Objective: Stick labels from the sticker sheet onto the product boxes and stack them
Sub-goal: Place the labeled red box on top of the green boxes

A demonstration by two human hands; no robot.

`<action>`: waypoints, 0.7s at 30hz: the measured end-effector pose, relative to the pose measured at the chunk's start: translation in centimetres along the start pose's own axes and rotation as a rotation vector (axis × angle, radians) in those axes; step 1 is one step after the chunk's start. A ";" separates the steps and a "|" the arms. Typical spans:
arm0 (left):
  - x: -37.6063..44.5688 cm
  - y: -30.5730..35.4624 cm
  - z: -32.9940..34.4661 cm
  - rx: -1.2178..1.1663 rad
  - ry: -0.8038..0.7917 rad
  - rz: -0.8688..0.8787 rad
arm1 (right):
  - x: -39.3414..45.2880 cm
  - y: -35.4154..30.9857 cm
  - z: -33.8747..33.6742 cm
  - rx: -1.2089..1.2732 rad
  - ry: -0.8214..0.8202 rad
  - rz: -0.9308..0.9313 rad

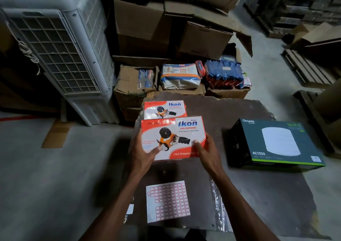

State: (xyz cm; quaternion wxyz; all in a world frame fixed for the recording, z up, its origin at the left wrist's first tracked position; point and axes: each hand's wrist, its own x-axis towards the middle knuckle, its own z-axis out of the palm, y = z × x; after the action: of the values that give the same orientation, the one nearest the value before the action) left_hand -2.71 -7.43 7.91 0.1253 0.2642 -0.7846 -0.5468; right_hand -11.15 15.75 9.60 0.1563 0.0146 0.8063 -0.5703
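— Where are the arms?
— Both forearms reach forward from the bottom of the view, bare, converging toward the middle

— And the left hand (142, 153)?
— It grips the near left corner of the tape dispenser box (173, 137), thumb lying across the printed top, fingers tucked under the edge

— The right hand (206, 148)?
— It holds the near right corner the same way, thumb on top pointing inward, fingers curled round the side, wrist bent slightly up

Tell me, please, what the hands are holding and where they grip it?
Both hands hold the near Ikon tape dispenser box: left hand at its lower left corner, right hand at its lower right edge, thumbs on top.
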 end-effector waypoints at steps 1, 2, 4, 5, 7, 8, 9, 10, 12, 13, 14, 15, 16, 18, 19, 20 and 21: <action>-0.1 0.2 0.1 0.019 -0.001 0.015 | -0.2 -0.3 -0.1 -0.032 0.003 -0.006; -0.5 1.0 0.3 0.031 -0.001 0.028 | -0.3 -0.6 -0.1 -0.062 0.013 -0.028; -1.3 2.1 0.9 0.042 -0.008 0.039 | -0.6 -1.1 -0.5 -0.122 0.029 -0.131; -1.3 2.3 1.2 0.059 -0.007 0.057 | -0.6 -1.3 -0.7 -0.157 0.026 -0.179; -1.4 2.6 2.0 0.138 -0.023 0.082 | -0.5 -1.5 -1.2 -0.305 0.009 -0.245; -1.5 3.0 2.3 0.183 -0.038 0.096 | -0.3 -1.3 -1.4 -0.407 0.003 -0.259; -1.6 3.2 2.6 0.213 -0.067 0.112 | -0.2 -1.2 -1.7 -0.493 -0.003 -0.263; -1.6 3.5 2.9 0.233 -0.095 0.120 | 0.1 -0.8 -2.1 -0.557 -0.006 -0.257; -1.7 3.8 3.9 0.277 -0.128 0.165 | 0.3 -0.4 -3.1 -0.630 -0.011 -0.257; -1.7 3.9 4.4 0.291 -0.139 0.185 | 0.4 -0.2 -3.7 -0.657 -0.012 -0.262; -1.7 4.0 4.9 0.294 -0.154 0.198 | 0.5 -0.1 -4.4 -0.671 -0.016 -0.258; -1.6 4.1 5.5 0.301 -0.168 0.211 | 0.7 0.1 -5.2 -0.672 -0.022 -0.245; -1.6 4.2 6.3 0.312 -0.181 0.220 | 0.9 0.4 -6.1 -0.672 -0.026 -0.232; -1.8 4.8 8.1 0.328 -0.210 0.223 | 1.4 0.9 -7.9 -0.678 -0.023 -0.216; -2.0 5.1 9.1 0.325 -0.224 0.219 | 1.7 1.3 -8.9 -0.685 -0.019 -0.211; -2.0 5.5 10.5 0.328 -0.237 0.217 | 2.1 1.9 -10.3 -0.684 -0.014 -0.204; -2.1 5.6 11.3 0.333 -0.239 0.217 | 2.5 2.2 -11.1 -0.684 -0.014 -0.203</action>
State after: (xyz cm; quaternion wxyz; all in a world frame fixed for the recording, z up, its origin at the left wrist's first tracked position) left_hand -8.01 4.16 9.06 0.0441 0.1285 -0.8971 -0.4204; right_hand -15.64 26.36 10.25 0.1001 -0.1226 0.9468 -0.2801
